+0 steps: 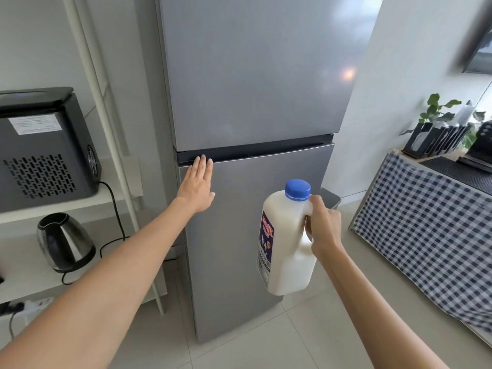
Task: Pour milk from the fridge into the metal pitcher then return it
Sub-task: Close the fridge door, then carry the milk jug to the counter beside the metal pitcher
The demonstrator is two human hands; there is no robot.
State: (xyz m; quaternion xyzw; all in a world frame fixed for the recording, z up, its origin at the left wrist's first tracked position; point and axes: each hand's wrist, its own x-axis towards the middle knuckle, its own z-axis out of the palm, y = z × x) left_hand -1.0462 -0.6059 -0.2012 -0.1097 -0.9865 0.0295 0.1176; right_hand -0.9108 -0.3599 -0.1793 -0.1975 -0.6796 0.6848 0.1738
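Observation:
A tall grey two-door fridge (255,75) stands straight ahead with both doors closed. My left hand (197,185) lies flat with fingers extended on the upper left corner of the lower door, fingertips at the dark handle groove (253,151). My right hand (323,227) grips the handle of a white plastic milk jug (286,243) with a blue cap and a blue and red label. The jug hangs upright in front of the lower door and looks nearly full. No metal pitcher is in view.
Left of the fridge, a white shelf unit (111,145) carries a black appliance (45,150) and a steel electric kettle (65,242). A counter draped in blue checked cloth (431,230) stands to the right, with a knife block (436,139) and a plant. Pale floor tiles lie below.

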